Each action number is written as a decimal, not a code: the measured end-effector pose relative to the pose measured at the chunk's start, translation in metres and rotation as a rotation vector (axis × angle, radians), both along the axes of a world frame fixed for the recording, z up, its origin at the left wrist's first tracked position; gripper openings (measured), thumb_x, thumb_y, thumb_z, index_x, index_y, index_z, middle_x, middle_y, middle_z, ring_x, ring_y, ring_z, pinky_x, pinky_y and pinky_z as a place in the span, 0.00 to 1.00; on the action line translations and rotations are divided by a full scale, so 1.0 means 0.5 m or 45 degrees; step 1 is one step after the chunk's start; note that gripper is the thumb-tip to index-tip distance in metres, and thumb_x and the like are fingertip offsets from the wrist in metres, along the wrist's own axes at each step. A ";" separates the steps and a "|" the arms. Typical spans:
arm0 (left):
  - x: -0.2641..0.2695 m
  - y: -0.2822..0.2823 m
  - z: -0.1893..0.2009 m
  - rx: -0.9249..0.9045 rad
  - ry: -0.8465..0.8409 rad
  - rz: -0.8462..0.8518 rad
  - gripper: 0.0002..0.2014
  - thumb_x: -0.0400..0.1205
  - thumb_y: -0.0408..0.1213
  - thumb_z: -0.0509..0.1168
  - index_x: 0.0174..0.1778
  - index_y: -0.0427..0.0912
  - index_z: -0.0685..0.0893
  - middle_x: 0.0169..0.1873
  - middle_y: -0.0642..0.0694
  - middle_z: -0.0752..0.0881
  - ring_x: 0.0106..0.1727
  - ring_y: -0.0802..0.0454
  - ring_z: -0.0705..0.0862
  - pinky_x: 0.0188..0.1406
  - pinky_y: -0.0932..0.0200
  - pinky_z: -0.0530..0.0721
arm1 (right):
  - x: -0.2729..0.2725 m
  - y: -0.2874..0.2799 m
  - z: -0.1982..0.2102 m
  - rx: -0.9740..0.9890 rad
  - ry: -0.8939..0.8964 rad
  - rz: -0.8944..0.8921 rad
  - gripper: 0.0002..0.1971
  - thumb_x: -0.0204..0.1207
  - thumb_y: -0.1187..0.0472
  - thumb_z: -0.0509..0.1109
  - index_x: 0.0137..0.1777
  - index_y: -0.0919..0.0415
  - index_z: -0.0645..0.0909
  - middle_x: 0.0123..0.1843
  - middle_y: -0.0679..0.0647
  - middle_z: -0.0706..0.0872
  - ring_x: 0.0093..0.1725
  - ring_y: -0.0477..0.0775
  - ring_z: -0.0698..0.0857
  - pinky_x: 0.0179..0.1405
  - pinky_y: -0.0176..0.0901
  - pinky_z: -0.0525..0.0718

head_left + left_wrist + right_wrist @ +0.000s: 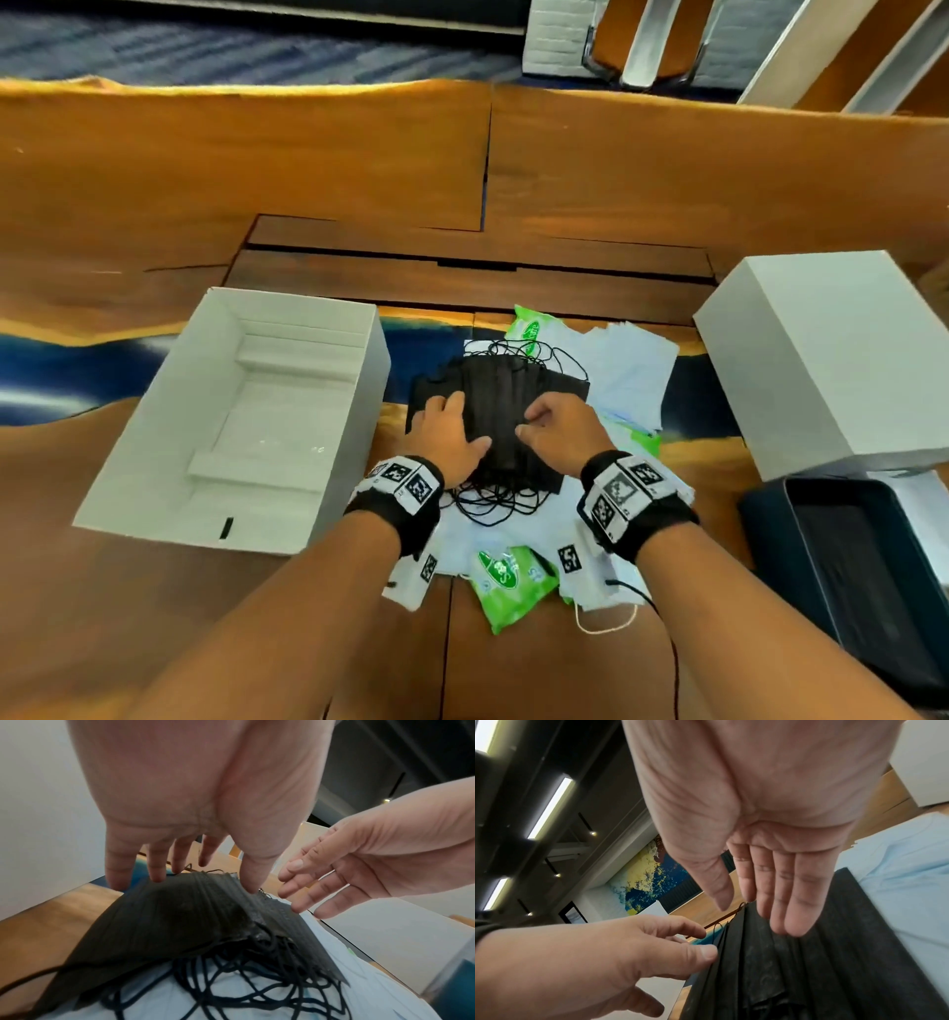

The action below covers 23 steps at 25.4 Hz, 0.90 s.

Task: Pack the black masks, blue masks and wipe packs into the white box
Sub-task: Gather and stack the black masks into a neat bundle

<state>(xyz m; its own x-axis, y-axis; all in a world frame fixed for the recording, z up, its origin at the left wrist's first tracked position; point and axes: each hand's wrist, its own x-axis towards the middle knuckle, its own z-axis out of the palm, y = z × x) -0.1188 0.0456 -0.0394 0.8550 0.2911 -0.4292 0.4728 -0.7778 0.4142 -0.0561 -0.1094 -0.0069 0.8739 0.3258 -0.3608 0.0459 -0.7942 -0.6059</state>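
Left hand: fingers spread and fairly straight, tips pressing on the left part of the black masks; thumb tip on the stack's top, as the left wrist view shows.
Right hand: fingers close together and nearly straight, lying on the right part of the same stack, thumb apart from them.
Black masks: fanned pile under both hands, ear loops tangled at its near edge, by the wrists.
Blue masks: spread beneath the black pile, reaching out past the right hand and back under both wrists.
Wipe packs: one beyond the fingertips, one between the forearms, a green edge just right of the right hand.
White box: open, left of the left hand, its right wall near the pile's left edge.
Lid: well to the right of the right hand.
Dark tray: right of the right forearm.
Desk: bare wood beyond the pile.
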 end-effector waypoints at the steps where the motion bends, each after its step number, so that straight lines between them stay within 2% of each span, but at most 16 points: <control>1: -0.001 0.012 -0.007 -0.026 0.003 0.043 0.38 0.80 0.55 0.66 0.83 0.47 0.59 0.80 0.41 0.65 0.78 0.40 0.69 0.72 0.41 0.75 | 0.000 0.017 -0.006 0.012 0.030 -0.012 0.10 0.74 0.57 0.75 0.52 0.60 0.83 0.49 0.54 0.87 0.54 0.55 0.86 0.55 0.44 0.82; 5: 0.000 0.038 -0.031 -0.139 0.062 0.216 0.42 0.79 0.56 0.67 0.84 0.43 0.55 0.80 0.37 0.65 0.78 0.38 0.70 0.72 0.43 0.75 | 0.000 0.074 -0.027 -0.005 0.082 -0.084 0.19 0.74 0.55 0.75 0.63 0.60 0.79 0.59 0.54 0.86 0.60 0.55 0.84 0.57 0.42 0.79; 8: 0.006 0.050 -0.056 -0.219 0.103 0.311 0.40 0.77 0.58 0.68 0.80 0.42 0.61 0.75 0.37 0.72 0.73 0.38 0.75 0.67 0.43 0.80 | 0.003 0.112 -0.039 -0.040 0.141 -0.162 0.26 0.75 0.54 0.75 0.69 0.62 0.74 0.64 0.56 0.83 0.64 0.58 0.83 0.57 0.43 0.78; 11: 0.006 0.054 -0.062 -0.267 0.106 0.320 0.36 0.76 0.56 0.69 0.76 0.43 0.67 0.71 0.39 0.74 0.68 0.39 0.78 0.63 0.47 0.82 | 0.011 0.141 -0.057 -0.039 0.203 -0.212 0.28 0.73 0.53 0.76 0.70 0.62 0.73 0.61 0.58 0.84 0.61 0.61 0.84 0.57 0.47 0.83; 12: 0.004 0.054 -0.063 -0.283 0.093 0.329 0.35 0.76 0.55 0.69 0.75 0.44 0.67 0.71 0.39 0.73 0.68 0.39 0.78 0.63 0.48 0.82 | 0.011 0.149 -0.063 -0.035 0.215 -0.220 0.26 0.72 0.53 0.77 0.67 0.61 0.75 0.58 0.58 0.84 0.58 0.61 0.86 0.56 0.52 0.86; 14: 0.001 0.059 -0.066 -0.341 0.054 0.367 0.34 0.75 0.52 0.72 0.75 0.46 0.69 0.71 0.40 0.72 0.68 0.40 0.78 0.64 0.48 0.81 | 0.012 0.164 -0.069 -0.035 0.223 -0.226 0.18 0.70 0.52 0.78 0.54 0.59 0.78 0.49 0.57 0.85 0.49 0.62 0.89 0.46 0.59 0.90; 17: -0.004 0.067 -0.067 -0.396 0.014 0.392 0.33 0.72 0.48 0.75 0.73 0.49 0.71 0.71 0.41 0.72 0.68 0.42 0.77 0.67 0.46 0.79 | 0.012 0.185 -0.065 -0.080 0.264 -0.230 0.15 0.69 0.52 0.78 0.42 0.59 0.77 0.39 0.57 0.85 0.36 0.62 0.90 0.32 0.58 0.91; 19: -0.008 0.071 -0.064 -0.446 -0.001 0.403 0.33 0.71 0.47 0.76 0.71 0.50 0.73 0.69 0.43 0.72 0.68 0.43 0.76 0.67 0.48 0.78 | 0.015 0.195 -0.061 -0.127 0.289 -0.210 0.17 0.67 0.52 0.79 0.34 0.58 0.73 0.34 0.58 0.84 0.34 0.61 0.89 0.31 0.59 0.91; 21: -0.012 0.072 -0.060 -0.479 -0.016 0.403 0.31 0.70 0.46 0.77 0.69 0.51 0.76 0.68 0.43 0.72 0.67 0.44 0.76 0.66 0.52 0.78 | 0.018 0.199 -0.061 -0.142 0.319 -0.191 0.19 0.67 0.55 0.78 0.28 0.57 0.70 0.30 0.57 0.81 0.32 0.60 0.86 0.34 0.60 0.91; 23: -0.017 0.071 -0.057 -0.510 -0.051 0.405 0.28 0.70 0.46 0.77 0.66 0.51 0.79 0.66 0.43 0.73 0.65 0.45 0.77 0.63 0.56 0.78 | 0.017 0.199 -0.056 -0.055 0.352 -0.200 0.13 0.68 0.58 0.76 0.30 0.57 0.74 0.33 0.58 0.82 0.33 0.59 0.85 0.35 0.56 0.91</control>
<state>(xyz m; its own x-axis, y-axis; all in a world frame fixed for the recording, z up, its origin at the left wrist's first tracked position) -0.1275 0.0810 -0.0679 0.7691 0.3588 -0.5290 0.6377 -0.3744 0.6732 -0.0477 -0.0098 -0.0351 0.7789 0.1737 -0.6026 -0.2413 -0.8039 -0.5437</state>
